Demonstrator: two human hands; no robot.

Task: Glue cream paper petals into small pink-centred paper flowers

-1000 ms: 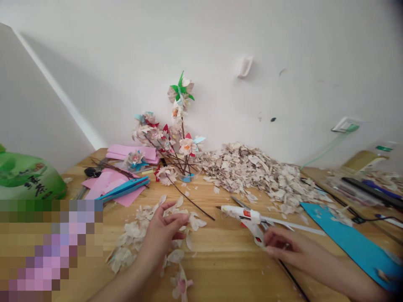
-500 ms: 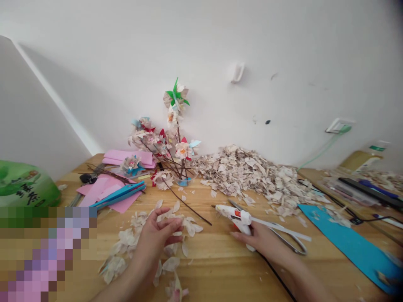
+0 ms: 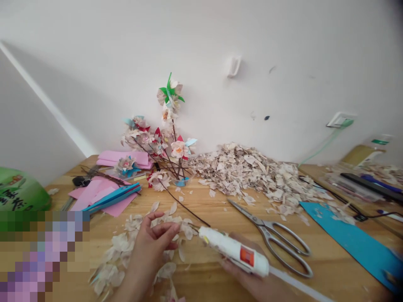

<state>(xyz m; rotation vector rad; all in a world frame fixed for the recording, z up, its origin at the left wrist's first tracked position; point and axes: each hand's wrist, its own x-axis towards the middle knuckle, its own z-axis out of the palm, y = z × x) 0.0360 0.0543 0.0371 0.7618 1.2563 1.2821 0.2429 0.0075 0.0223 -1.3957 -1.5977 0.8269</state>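
My right hand (image 3: 252,281) grips a white glue gun (image 3: 234,251) low at the front, its nozzle pointing left toward my left hand. My left hand (image 3: 151,247) rests among loose pale petals (image 3: 126,247) on the wooden table (image 3: 220,218), fingers curled together over a small petal piece that I cannot see clearly. A thin dark stem (image 3: 185,207) lies just beyond the fingers. Steel scissors (image 3: 272,237) lie flat to the right of the glue gun.
A bunch of paper flowers (image 3: 163,138) stands against the wall. A big heap of pale scraps (image 3: 252,172) spreads to its right. Pink and blue paper sheets (image 3: 107,195) lie at the left, a green bag (image 3: 19,193) further left, a blue sheet (image 3: 352,239) at the right.
My right hand reached the glue gun, took hold of it and brought it left and nearer, toward my left hand. The scissors now lie uncovered. My left hand stayed among the petals.
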